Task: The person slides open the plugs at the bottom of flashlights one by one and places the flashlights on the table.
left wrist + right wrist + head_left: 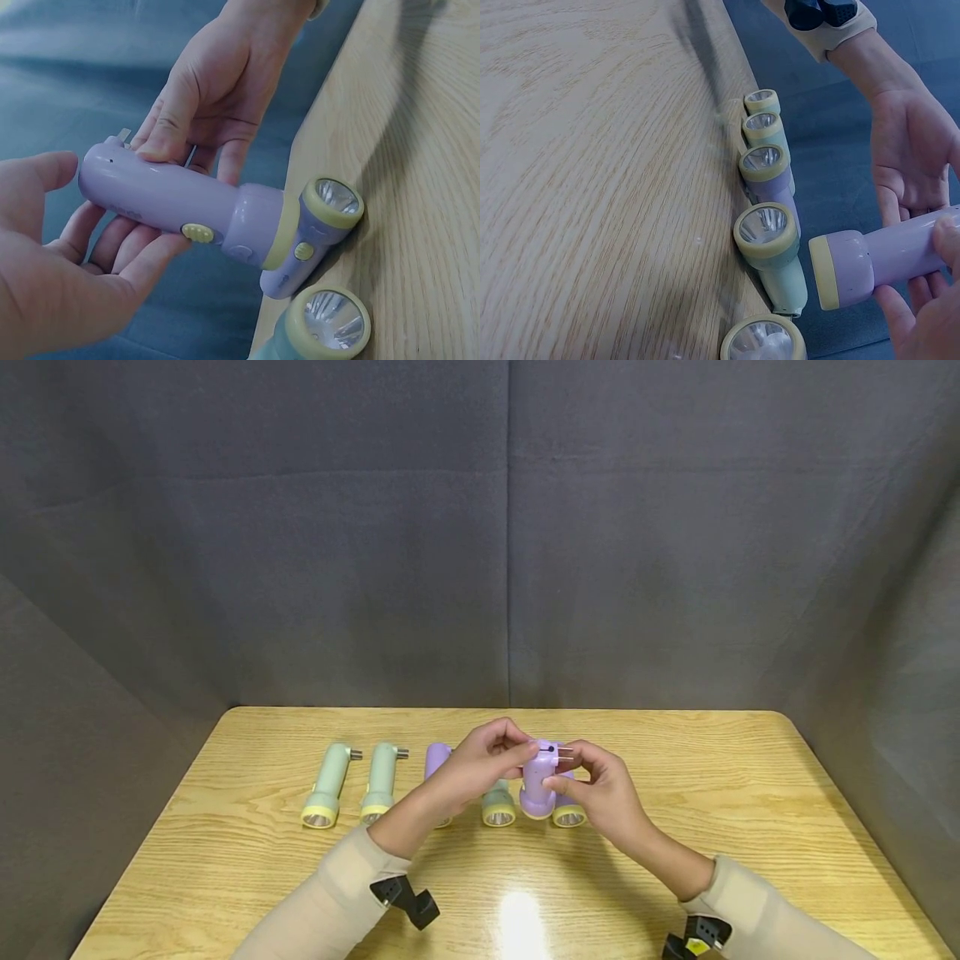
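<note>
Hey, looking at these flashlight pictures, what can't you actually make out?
- Head view: the left hand covers most of two flashlights lying behind it.
- Head view: the plug prongs on the held purple flashlight are too small to detail.
- Right wrist view: the frame edge cuts off that flashlight's tail and the nearest flashlight.

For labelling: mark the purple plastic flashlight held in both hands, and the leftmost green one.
purple plastic flashlight (161, 196), left wrist view, mid-barrel.
leftmost green plastic flashlight (327, 779), head view, barrel.

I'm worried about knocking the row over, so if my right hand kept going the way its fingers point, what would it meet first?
Probably the left hand: the right hand points at it across the purple flashlight they both hold. Depth is unclear.
</note>
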Motion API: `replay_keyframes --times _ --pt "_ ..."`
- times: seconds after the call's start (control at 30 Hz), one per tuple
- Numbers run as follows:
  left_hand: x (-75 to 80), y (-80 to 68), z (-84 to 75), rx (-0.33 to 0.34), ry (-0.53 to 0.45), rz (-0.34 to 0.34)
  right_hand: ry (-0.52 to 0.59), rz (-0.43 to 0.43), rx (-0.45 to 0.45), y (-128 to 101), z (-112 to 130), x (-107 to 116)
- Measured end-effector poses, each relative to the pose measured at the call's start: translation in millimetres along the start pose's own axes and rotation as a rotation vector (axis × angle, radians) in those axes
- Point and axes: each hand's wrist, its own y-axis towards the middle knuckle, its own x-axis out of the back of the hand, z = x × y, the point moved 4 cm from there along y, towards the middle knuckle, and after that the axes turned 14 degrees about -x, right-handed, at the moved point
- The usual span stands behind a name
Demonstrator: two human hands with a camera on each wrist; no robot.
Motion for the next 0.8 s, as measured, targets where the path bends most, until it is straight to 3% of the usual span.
replay_keyframes --times 0.13,0.4,0.8 --pt "0.6 -0.9 -0.3 -0.033 0.008 0.023 -0.007 -0.009 0.002 0.4 -0.2 1.4" --pt "3.3 -2.1 -0.7 -0.165 0.094 0.078 -0.004 -0.024 0.017 2.3 1.6 2.9" --pt "4.4 -2.8 4.7 -0.200 0.084 0.084 -0.027 -0.026 0.011 1.6 3.9 2.9"
